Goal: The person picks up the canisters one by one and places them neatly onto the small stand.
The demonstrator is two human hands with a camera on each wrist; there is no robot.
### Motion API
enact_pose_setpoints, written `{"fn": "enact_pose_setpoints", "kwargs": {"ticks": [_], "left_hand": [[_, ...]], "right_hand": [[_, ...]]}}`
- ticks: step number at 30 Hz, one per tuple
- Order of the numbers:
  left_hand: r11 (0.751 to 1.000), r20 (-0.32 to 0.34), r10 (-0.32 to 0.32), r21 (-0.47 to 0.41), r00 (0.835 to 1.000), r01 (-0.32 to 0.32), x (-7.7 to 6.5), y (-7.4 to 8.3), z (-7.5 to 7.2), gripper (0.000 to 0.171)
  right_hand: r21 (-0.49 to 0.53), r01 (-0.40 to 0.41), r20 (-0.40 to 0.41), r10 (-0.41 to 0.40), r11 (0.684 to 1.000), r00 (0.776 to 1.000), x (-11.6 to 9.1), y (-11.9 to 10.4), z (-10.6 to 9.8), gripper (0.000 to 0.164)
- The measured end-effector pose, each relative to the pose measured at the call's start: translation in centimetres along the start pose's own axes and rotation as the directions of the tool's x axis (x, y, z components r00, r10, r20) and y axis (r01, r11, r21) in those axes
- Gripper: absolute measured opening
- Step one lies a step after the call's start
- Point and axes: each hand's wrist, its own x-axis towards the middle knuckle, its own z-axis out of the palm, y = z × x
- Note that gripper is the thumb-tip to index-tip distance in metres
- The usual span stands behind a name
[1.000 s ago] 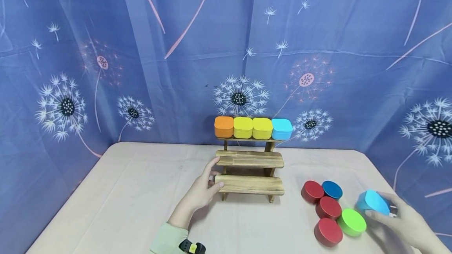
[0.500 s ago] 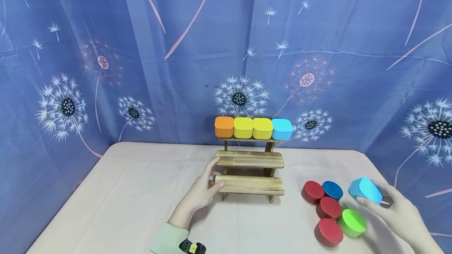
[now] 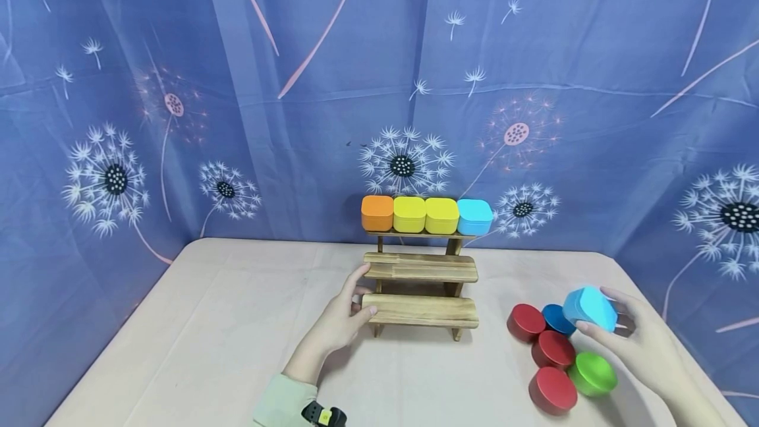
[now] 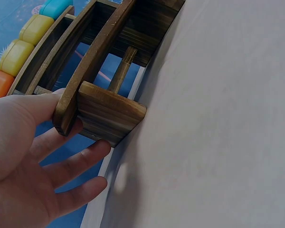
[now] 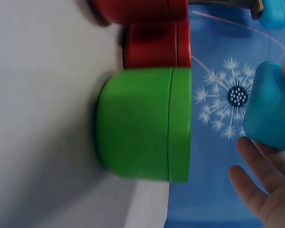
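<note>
A three-tier wooden display rack (image 3: 419,309) stands mid-table. My left hand (image 3: 338,325) holds the left end of its lowest shelf; in the left wrist view the thumb lies over the board (image 4: 92,66) and the other fingers are spread below and beside it. Over at the right, my right hand (image 3: 643,341) grips a light blue rounded-square box (image 3: 590,308) above the table, tilted. On the top shelf sit an orange box (image 3: 377,213), two yellow boxes (image 3: 409,215) and another light blue box (image 3: 474,217), side by side.
Below and left of the held box stand round tins: several red ones (image 3: 553,390), a dark blue one (image 3: 557,319), partly hidden by the held box, and a green one (image 3: 593,374). A blue dandelion-print curtain (image 3: 296,117) hangs behind the pale tabletop (image 3: 237,321).
My right hand has carried the light blue box up and to the left, towards the dark blue tin. The left hand keeps its place on the rack.
</note>
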Motion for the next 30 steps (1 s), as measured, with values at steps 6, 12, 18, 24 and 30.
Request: {"fn": "enact_pose_setpoints", "kwargs": {"ticks": [6, 12, 18, 24, 30], "left_hand": [[1.0, -0.002, 0.009, 0.002, 1.0, -0.009, 0.0, 0.1, 0.0, 0.075], [1.0, 0.0, 0.014, 0.003, 1.0, -0.014, 0.1, 0.0, -0.1, 0.075], [1.0, -0.001, 0.012, 0.002, 1.0, -0.012, 0.1, -0.1, -0.1, 0.075], [1.0, -0.002, 0.012, -0.001, 1.0, -0.012, 0.0, -0.1, -0.1, 0.075], [1.0, 0.001, 0.014, -0.001, 1.0, -0.014, 0.0, -0.1, 0.0, 0.075]], "right_hand": [[0.002, 0.044, -0.048, -0.044, 0.999, 0.998, 0.4, -1.1, 0.9, 0.068], [0.035, 0.064, -0.072, -0.062, 0.997, 0.996, 0.6, -1.7, 1.7, 0.065], [0.059, 0.022, -0.052, -0.019, 0.998, 0.998, 0.8, -2.4, 2.5, 0.066], [0.091, 0.01, -0.053, -0.005, 0.996, 0.999, 0.9, -3.3, 3.2, 0.066], [0.113, 0.021, -0.074, -0.013, 0.993, 0.997, 0.8, -3.8, 3.9, 0.065]]}}
